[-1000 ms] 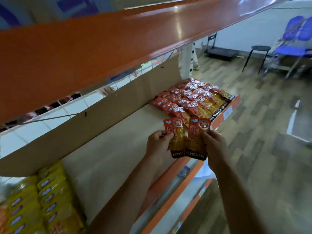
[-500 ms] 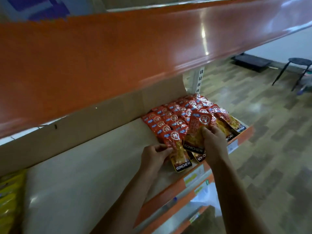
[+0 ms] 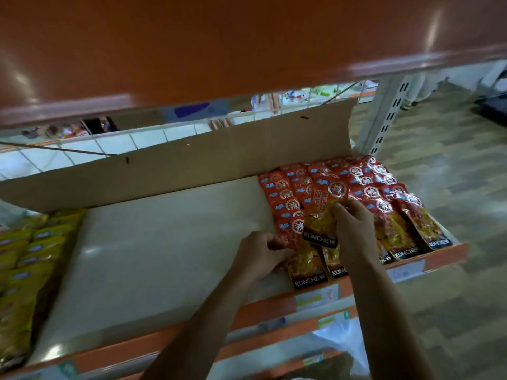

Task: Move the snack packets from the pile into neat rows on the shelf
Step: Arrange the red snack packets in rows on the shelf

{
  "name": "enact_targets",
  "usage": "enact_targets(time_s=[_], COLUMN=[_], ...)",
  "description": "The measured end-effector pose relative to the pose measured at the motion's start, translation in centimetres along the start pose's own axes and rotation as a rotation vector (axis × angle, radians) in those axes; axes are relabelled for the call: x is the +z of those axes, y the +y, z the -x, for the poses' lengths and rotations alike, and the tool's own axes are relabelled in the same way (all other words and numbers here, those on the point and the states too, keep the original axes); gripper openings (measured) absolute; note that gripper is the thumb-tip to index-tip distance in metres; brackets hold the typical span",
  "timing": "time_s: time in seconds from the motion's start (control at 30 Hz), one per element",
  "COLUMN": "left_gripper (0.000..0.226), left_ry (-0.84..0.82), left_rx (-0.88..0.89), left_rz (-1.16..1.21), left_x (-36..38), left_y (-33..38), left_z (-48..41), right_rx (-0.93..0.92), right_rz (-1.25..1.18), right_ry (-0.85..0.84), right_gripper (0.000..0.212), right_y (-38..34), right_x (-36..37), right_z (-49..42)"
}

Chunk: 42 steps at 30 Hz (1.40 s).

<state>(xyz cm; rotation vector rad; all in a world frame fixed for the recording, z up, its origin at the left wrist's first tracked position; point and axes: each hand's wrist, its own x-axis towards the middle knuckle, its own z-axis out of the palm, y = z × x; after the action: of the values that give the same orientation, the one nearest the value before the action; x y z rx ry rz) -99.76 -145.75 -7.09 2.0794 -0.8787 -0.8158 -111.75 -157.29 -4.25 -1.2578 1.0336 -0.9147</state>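
Red and yellow KONCHEW snack packets (image 3: 365, 187) lie in overlapping rows at the right end of the shelf (image 3: 164, 242). My right hand (image 3: 354, 231) pinches one packet (image 3: 323, 212) and holds it tilted above the left rows. My left hand (image 3: 260, 256) rests at the left edge of the front packet (image 3: 307, 267) of the leftmost row, fingers curled against it. That packet lies flat near the shelf's front edge.
Yellow packets (image 3: 24, 256) fill the shelf's left end. A cardboard sheet (image 3: 192, 163) stands along the back. An orange shelf (image 3: 219, 45) hangs low overhead. A white upright post (image 3: 384, 119) stands at the right, and a lower shelf edge (image 3: 274, 338) runs below.
Both hands carried two packets from in front of the shelf onto it. The left packet now lies in the leftmost row; the right packet has moved further over the rows.
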Motion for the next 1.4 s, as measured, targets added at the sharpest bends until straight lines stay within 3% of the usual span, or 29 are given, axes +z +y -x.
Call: enact_targets(time_s=[0.13, 0.27, 0.43, 0.53, 0.67, 0.73, 0.83, 0.93, 1.03, 1.27, 1.4], left_gripper=[0.016, 0.032, 0.035, 0.030, 0.017, 0.038, 0.047, 0.056, 0.070, 0.042, 0.041], left_ry=[0.012, 0.036, 0.256, 0.359, 0.135, 0.097, 0.238, 0.456, 0.497, 0.430, 0.452], left_rx=[0.027, 0.037, 0.038, 0.105, 0.133, 0.153, 0.138, 0.043, -0.024, 0.017, -0.034], left_rz=[-0.057, -0.124, -0.093, 0.073, 0.342, 0.328, 0.325, 0.362, 0.243, -0.350, -0.498], left_x=[0.1, -0.3, -0.6, -0.7, -0.6, -0.6, -1.1, -2.5, -3.7, -3.8, -3.1], left_y=[0.2, 0.6, 1.4, 2.1, 2.6, 2.1, 1.1, 0.3, -0.3, -0.7, 0.0], left_z=[0.2, -0.2, -1.1, -0.7, -0.5, -1.0, -1.6, -2.3, -3.2, -7.2, -8.3], right_rx=[-0.001, -0.030, -0.043, -0.049, -0.065, -0.108, -0.182, -0.243, -0.313, -0.388, -0.388], right_rz=[0.007, 0.017, 0.013, 0.026, 0.100, 0.184, 0.345, 0.546, 0.648, 0.712, 0.726], right_ry=[-0.028, -0.011, -0.027, -0.107, -0.184, -0.216, -0.278, -0.292, -0.308, -0.303, -0.309], right_gripper=[0.016, 0.017, 0.016, 0.013, 0.010, 0.009, 0.009, 0.037, 0.041, 0.036, 0.036], right_y=[0.2, 0.0, -0.5, -0.9, -0.9, -0.8, -0.7, -0.8, -0.7, 0.4, 0.8], right_x=[-0.1, -0.4, -0.9, -0.5, 1.8, 3.1, 4.5, 5.2, 5.5, 6.0, 5.9], right_z=[-0.4, -0.8, -0.8, -0.4, 0.1, 0.1, 0.0, 0.0, 0.4, 0.3, 0.0])
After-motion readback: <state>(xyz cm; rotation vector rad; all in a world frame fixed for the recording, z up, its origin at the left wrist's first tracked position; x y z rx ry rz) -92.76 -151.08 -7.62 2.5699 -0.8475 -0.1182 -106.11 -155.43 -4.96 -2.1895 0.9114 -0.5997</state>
